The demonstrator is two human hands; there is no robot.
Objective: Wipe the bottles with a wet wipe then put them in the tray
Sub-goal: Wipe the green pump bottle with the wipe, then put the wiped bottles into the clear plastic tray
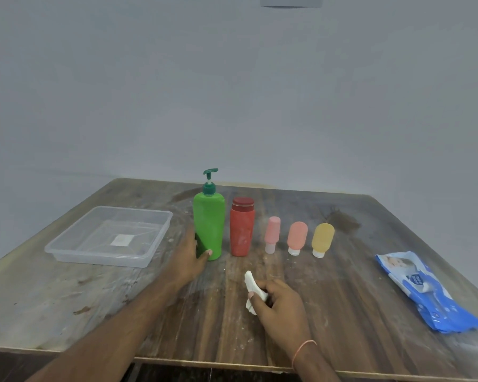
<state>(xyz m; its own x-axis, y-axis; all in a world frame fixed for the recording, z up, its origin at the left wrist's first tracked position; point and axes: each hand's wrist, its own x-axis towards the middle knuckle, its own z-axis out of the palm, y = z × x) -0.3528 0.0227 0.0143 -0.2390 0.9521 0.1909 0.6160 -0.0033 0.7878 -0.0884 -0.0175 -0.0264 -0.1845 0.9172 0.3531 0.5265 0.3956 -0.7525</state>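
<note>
Wipe (253, 292), white and crumpled, sits nearest the viewer, bunched in the curled fingers and thumb of the right hand (280, 306), which hovers low over the worn wooden table (342, 285); a thin band circles that wrist. Soft, damp wad by the look of it: it should conform to curved walls but may leave them slick. Further in, the left hand (189, 257) wraps the lower body of the green pump bottle (209, 224), thumb tip showing on the front near the base, the other fingers hidden behind it. Bottle stands upright on the table, base down. Judgement: tallest item in the row, top-heavy with the pump head, rigid smooth plastic; hold low or mid-body, never by the pump neck, and keep a firm wrap once wet. Just right of it, close but whether touching cannot be told, the red bottle (242, 227) with a darker cap. Next in the row, standing cap-down and apart from each other: pink tube (272, 234), coral tube (297, 237), yellow tube (323, 238); small, probably light and squeezable, easily toppled. Blue wipes packet (422, 290) lies flat at the right edge. Clear tray (160, 232) sits left of the row, holding no bottles; only a pale label shows through its floor. No bottle placed yet.
</note>
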